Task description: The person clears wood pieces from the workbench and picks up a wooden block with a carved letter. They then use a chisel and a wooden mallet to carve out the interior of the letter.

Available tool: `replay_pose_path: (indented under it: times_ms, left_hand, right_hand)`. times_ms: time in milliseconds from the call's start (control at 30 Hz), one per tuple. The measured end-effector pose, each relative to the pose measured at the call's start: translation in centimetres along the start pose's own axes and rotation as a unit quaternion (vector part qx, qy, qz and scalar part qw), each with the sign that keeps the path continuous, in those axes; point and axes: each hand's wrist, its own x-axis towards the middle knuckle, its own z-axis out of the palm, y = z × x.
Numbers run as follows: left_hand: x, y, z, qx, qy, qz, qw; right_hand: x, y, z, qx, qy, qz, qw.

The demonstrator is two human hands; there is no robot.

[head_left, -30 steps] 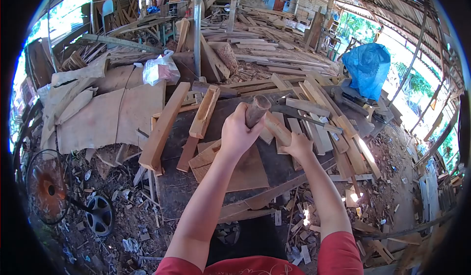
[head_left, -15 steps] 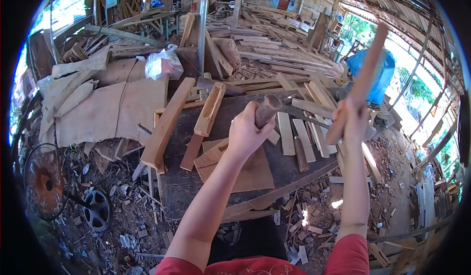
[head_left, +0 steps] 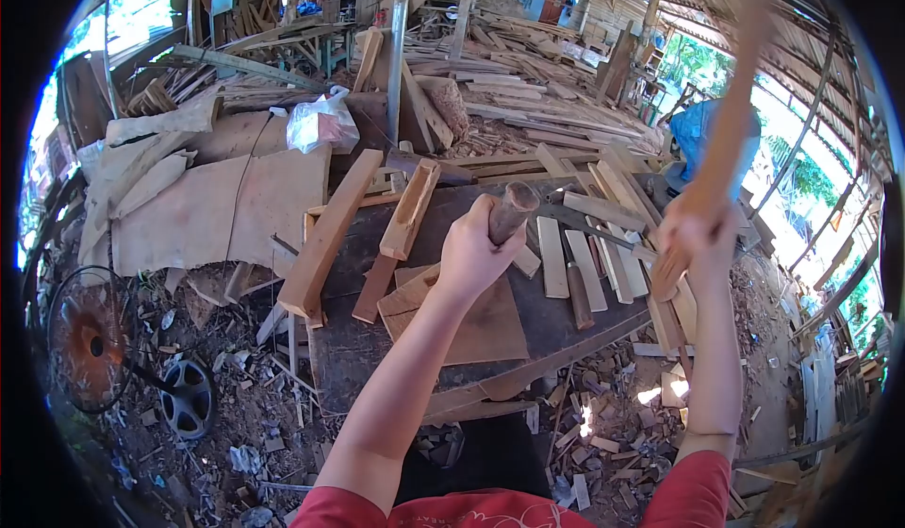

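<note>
**Chisel in the left fist, stick raised in the right**

Grips the chisel [head_left: 512, 211] in the closed left hand [head_left: 474, 253], with the dark handle end poking up above the fist and the blade hidden behind it, over the flat board [head_left: 476, 325] on the dark bench [head_left: 344, 358]. Clenches the right hand [head_left: 696, 234] around the lower end of a wooden stick [head_left: 731, 123], raised high and blurred, well to the right of the chisel and above it.

By count: two hands, one chisel, one stick, one flat board. Just right of the left hand, at least four pale slats [head_left: 551, 256] side by side, with one dark-handled tool [head_left: 577, 294] among them. To the left, one grooved block [head_left: 410, 209] beside one long plank [head_left: 330, 236]. Farther back, one white plastic bag [head_left: 322, 123].
</note>
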Motion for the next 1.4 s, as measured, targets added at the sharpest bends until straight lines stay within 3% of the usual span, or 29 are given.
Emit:
replay_pose_path:
  times_ms: [33, 67, 100, 167, 200, 233, 267, 300, 367, 400, 433, 467, 567, 600, 633, 667, 700, 767, 800, 833, 867, 900, 967, 1000, 1033, 1100, 1133, 1233, 1400]
  left_hand:
    - [0.0, 0.1, 0.0, 0.01, -0.006, -0.001, 1.0]
    - [0.0, 0.1, 0.2, 0.012, -0.005, -0.001, 1.0]
    - [-0.3, 0.0, 0.5, 0.016, -0.007, 0.022, 1.0]
    - [-0.7, 0.0, 0.8, 0.018, -0.014, 0.046, 0.999]
    - [-0.7, 0.0, 0.9, 0.007, -0.021, 0.044, 0.999]
    - [-0.6, 0.1, 1.0, -0.005, -0.025, 0.042, 0.999]
    - [-0.6, 0.2, 1.1, -0.01, -0.022, 0.039, 0.999]
    - [-0.4, 0.1, 1.1, -0.014, -0.025, 0.033, 0.999]
    - [-0.2, 0.2, 0.9, -0.013, -0.031, 0.028, 0.999]
    - [-0.1, 0.2, 0.8, -0.023, -0.031, 0.017, 0.999]
    - [-0.1, 0.2, 0.6, -0.032, -0.031, 0.008, 0.999]
    - [-0.2, 0.2, 0.5, -0.029, -0.032, 0.006, 0.999]
    - [-0.2, 0.1, 0.5, -0.026, -0.053, 0.019, 0.998]
    - [-0.2, -0.1, 0.6, -0.015, -0.044, 0.024, 0.999]
    - [-0.2, -0.1, 0.6, -0.005, -0.032, 0.029, 0.999]
    - [-0.1, -0.1, 0.7, -0.025, -0.029, 0.026, 0.999]
    - [0.0, 0.1, 0.7, -0.025, -0.031, 0.027, 0.999]
    - [0.1, 0.2, 0.5, -0.028, -0.04, -0.017, 0.999]
    - [0.0, 0.2, 0.4, -0.025, -0.041, -0.017, 0.999]
    - [0.0, 0.0, 0.4, -0.031, -0.04, -0.003, 0.999]
    - [0.0, -0.1, 0.3, -0.037, -0.04, 0.01, 0.998]
    - [-0.1, -0.1, 0.3, -0.035, -0.043, 0.01, 0.998]
    - [-0.1, -0.1, 0.5, -0.04, -0.039, 0.009, 0.998]
    - [-0.1, -0.1, 0.6, -0.043, -0.039, 0.008, 0.998]
    - [-0.1, 0.1, 0.5, -0.037, -0.044, -0.006, 0.998]
    - [0.0, 0.2, 0.4, -0.03, -0.05, -0.018, 0.998]
    - [0.1, 0.2, 0.3, -0.025, -0.049, -0.011, 0.998]
    - [-0.1, 0.2, 0.6, -0.035, -0.033, 0.009, 0.999]
    - [-0.2, -0.1, 0.7, -0.047, -0.026, 0.042, 0.998]
  right_hand:
    - [-0.3, -0.2, 0.3, -0.219, -0.104, -0.008, 0.97]
    - [0.0, -2.9, 1.0, -0.302, -0.297, -0.118, 0.898]
    - [0.6, -3.6, 0.6, -0.299, -0.297, -0.116, 0.899]
    - [1.5, -3.8, -0.7, -0.33, -0.23, -0.021, 0.915]
    - [1.6, -2.2, -0.8, -0.227, -0.124, -0.095, 0.961]
    - [1.7, -1.4, -0.6, -0.232, -0.123, -0.095, 0.96]
    - [1.6, -0.8, -0.4, -0.025, -0.02, -0.044, 0.999]
    - [1.5, -0.2, 0.0, 0.184, 0.085, 0.01, 0.979]
    - [0.2, -0.3, 1.8, 0.262, 0.132, -0.038, 0.955]
    - [-0.4, -0.8, 1.8, 0.016, 0.005, -0.056, 0.998]
    - [-0.6, -1.1, 2.0, -0.231, -0.123, -0.072, 0.962]
    - [-0.5, -0.9, 2.7, -0.284, -0.231, -0.136, 0.921]
    - [0.7, -3.1, 0.9, -0.287, -0.221, -0.04, 0.931]
    - [0.7, -1.1, 1.0, -0.19, -0.124, -0.121, 0.966]
    - [0.5, -0.8, 1.3, -0.192, -0.118, -0.119, 0.967]
    - [0.4, -1.0, 2.1, -0.034, -0.022, -0.053, 0.998]
    - [0.2, -1.0, 3.0, 0.126, 0.073, 0.015, 0.989]
    - [-0.2, -0.1, 4.0, 0.215, 0.071, 0.012, 0.974]
    - [-0.3, 0.0, 4.1, -0.017, -0.047, -0.133, 0.99]
    - [-0.2, 0.0, 4.1, -0.248, -0.16, -0.269, 0.917]
    - [0.0, 0.0, 3.8, -0.191, -0.256, -0.134, 0.938]
    - [0.2, -0.5, 3.2, -0.189, -0.255, -0.132, 0.939]
    - [0.6, -1.6, 1.7, -0.216, -0.247, 0.0, 0.944]
    - [0.6, -0.1, 1.7, -0.17, -0.178, -0.054, 0.968]
    - [0.5, 1.1, 2.1, -0.173, -0.18, -0.055, 0.967]
    - [0.5, 3.4, 3.1, -0.111, -0.05, -0.027, 0.992]
    - [0.8, 4.9, 3.3, -0.176, -0.038, -0.023, 0.983]
    - [0.7, 7.1, 4.7, -0.288, -0.114, 0.072, 0.948]
    - [-0.3, 15.9, 10.1, -0.382, -0.188, 0.133, 0.895]
